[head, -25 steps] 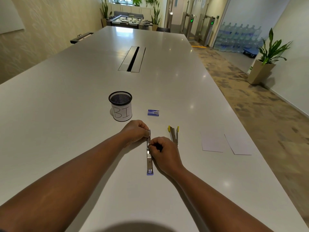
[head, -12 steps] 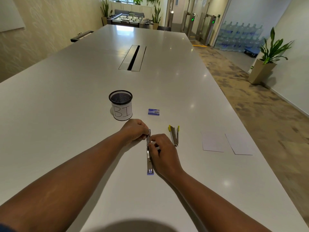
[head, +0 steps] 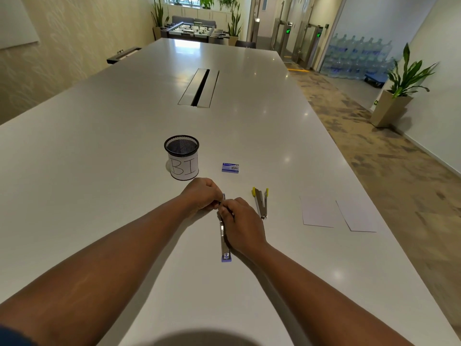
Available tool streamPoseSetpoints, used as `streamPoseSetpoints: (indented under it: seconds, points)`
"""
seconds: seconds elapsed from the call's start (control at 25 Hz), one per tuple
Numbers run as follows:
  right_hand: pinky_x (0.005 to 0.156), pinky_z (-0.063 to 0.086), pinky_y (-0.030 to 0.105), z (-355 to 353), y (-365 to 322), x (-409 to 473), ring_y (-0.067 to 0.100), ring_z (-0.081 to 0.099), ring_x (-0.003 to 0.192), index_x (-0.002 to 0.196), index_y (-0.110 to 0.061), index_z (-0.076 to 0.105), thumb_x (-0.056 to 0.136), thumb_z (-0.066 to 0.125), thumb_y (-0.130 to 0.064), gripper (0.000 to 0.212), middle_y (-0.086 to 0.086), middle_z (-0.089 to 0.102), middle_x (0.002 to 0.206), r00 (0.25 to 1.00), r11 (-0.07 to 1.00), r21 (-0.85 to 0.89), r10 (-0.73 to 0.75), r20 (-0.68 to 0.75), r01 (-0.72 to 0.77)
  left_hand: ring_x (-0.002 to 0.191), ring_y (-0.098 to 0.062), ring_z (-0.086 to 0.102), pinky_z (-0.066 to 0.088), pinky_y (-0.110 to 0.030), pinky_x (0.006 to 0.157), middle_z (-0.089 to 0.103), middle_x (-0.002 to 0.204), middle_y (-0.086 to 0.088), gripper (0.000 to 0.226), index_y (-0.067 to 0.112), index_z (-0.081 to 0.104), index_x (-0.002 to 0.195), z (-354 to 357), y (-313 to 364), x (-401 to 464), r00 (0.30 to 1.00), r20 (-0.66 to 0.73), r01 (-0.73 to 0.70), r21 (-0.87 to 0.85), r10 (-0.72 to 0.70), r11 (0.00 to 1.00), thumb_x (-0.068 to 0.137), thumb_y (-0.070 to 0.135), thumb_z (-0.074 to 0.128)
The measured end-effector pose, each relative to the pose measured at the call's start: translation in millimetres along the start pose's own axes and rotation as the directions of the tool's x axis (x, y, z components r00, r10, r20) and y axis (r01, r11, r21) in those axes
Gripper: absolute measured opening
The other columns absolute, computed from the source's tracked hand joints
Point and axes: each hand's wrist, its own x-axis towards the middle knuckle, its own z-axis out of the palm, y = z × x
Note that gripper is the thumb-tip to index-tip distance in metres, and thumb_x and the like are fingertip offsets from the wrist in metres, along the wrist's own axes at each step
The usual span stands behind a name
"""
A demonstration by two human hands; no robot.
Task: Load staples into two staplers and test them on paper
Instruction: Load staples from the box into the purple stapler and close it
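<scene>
A blue stapler (head: pixel 224 242) lies swung open flat on the white table (head: pixel 99 158), its blue end toward me. My left hand (head: pixel 200 196) pinches its far end. My right hand (head: pixel 240 226) rests over its middle, fingertips closed at the metal channel; whether they hold staples is hidden. A yellow stapler (head: pixel 260 202) lies partly open just right of my hands. The small blue staple box (head: pixel 230 167) sits beyond them. Two white paper sheets (head: pixel 316 212) (head: pixel 356 217) lie further right.
A black mesh cup (head: pixel 182 157) with a paper label marked "BI" stands just beyond my left hand. A cable slot (head: pixel 199 87) runs down the table's middle. The table's right edge drops to a carpeted floor with a potted plant (head: pixel 399 88).
My right hand has slid a little forward along the open stapler toward my left hand, and the fingertips of the two hands now meet. The other things have not moved.
</scene>
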Motion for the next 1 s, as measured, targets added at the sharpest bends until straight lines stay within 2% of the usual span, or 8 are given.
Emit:
streamPoseSetpoints:
  seconds: [0.16,0.28,0.48,0.64,0.76,0.84,0.92,1.0]
  points:
    - [0.057,0.035,0.026,2.1,-5.1,9.0,0.012,0.057,0.082,0.108,-0.027,0.067,0.103,0.049,-0.036,0.021,-0.007,0.063,0.100,0.995,0.993,-0.063,0.104,0.001,-0.104,0.045,-0.010,0.062,0.051,-0.018,0.046,0.068,0.058,-0.011,0.004,-0.001,0.067,0.084,-2.2,-0.9,0.8,0.999,0.029,0.019,-0.048,-0.018,0.999,0.081,-0.004,0.065]
    - [0.058,0.039,0.028,3.5,-5.9,5.3,0.010,0.058,0.080,0.111,-0.032,0.062,0.101,0.051,-0.037,0.015,-0.011,0.063,0.094,0.992,0.993,-0.022,0.118,-0.037,-0.118,0.041,-0.012,0.056,0.048,-0.019,0.044,0.065,0.056,-0.013,0.005,-0.003,0.066,0.085,-3.6,-1.1,3.0,0.997,0.051,0.061,-0.115,-0.056,0.991,0.083,-0.006,0.064]
    - [0.061,0.039,0.030,7.4,0.9,4.0,0.014,0.055,0.074,0.097,-0.022,0.070,0.101,0.051,-0.029,0.021,-0.003,0.061,0.084,0.998,0.997,-0.073,0.036,-0.048,-0.040,0.041,-0.013,0.055,0.049,-0.020,0.047,0.065,0.058,-0.016,0.006,-0.005,0.066,0.086,-4.8,-4.5,5.2,0.996,0.067,0.063,-0.163,-0.052,0.985,0.083,-0.007,0.061]
    - [0.057,0.035,0.025,6.8,-0.1,-1.1,0.010,0.049,0.066,0.098,-0.025,0.064,0.089,0.060,-0.038,0.017,-0.009,0.053,0.074,0.998,0.998,-0.066,0.013,-0.067,-0.017,0.045,-0.013,0.055,0.049,-0.021,0.049,0.065,0.063,-0.017,0.005,-0.007,0.067,0.087,-6.2,-13.3,5.5,0.996,0.086,0.001,-0.185,0.015,0.983,0.084,-0.006,0.063]
    - [0.058,0.041,0.026,4.3,-2.6,-3.2,0.009,0.052,0.063,0.122,-0.028,0.050,0.081,0.063,-0.039,0.044,-0.011,0.053,0.070,0.997,0.997,-0.032,0.072,-0.031,-0.073,0.050,-0.014,0.056,0.049,-0.023,0.054,0.066,0.065,-0.017,0.005,-0.005,0.069,0.086,-4.7,-19.8,5.5,0.996,0.065,-0.048,-0.195,0.062,0.980,0.085,-0.002,0.065]
    - [0.063,0.043,0.027,3.2,-3.5,-3.4,0.011,0.055,0.068,0.137,-0.028,0.042,0.079,0.064,-0.036,0.062,-0.005,0.062,0.080,0.994,0.994,-0.031,0.105,-0.008,-0.105,0.055,-0.015,0.063,0.052,-0.021,0.058,0.071,0.068,-0.014,0.004,0.001,0.072,0.085,-4.7,-22.0,5.1,0.993,0.045,-0.103,-0.133,0.110,0.986,0.085,0.004,0.069]
    - [0.068,0.043,0.028,2.5,-4.3,-3.4,0.010,0.054,0.074,0.142,-0.028,0.039,0.077,0.064,-0.030,0.069,0.004,0.068,0.091,0.992,0.992,-0.008,0.125,-0.002,-0.125,0.066,-0.014,0.073,0.054,-0.018,0.062,0.076,0.075,-0.010,0.006,0.004,0.074,0.085,-4.8,-23.2,3.1,0.988,0.041,-0.141,-0.113,0.146,0.984,0.083,0.009,0.076]
    - [0.068,0.042,0.029,1.9,-5.6,-4.4,0.009,0.051,0.075,0.140,-0.029,0.038,0.074,0.062,-0.024,0.071,-0.003,0.060,0.081,0.989,0.988,0.045,0.148,-0.027,-0.146,0.071,-0.013,0.075,0.054,-0.014,0.062,0.077,0.077,-0.007,0.010,0.004,0.074,0.087,-4.1,-25.3,0.7,0.987,0.037,-0.146,-0.165,0.155,0.975,0.083,0.011,0.080]
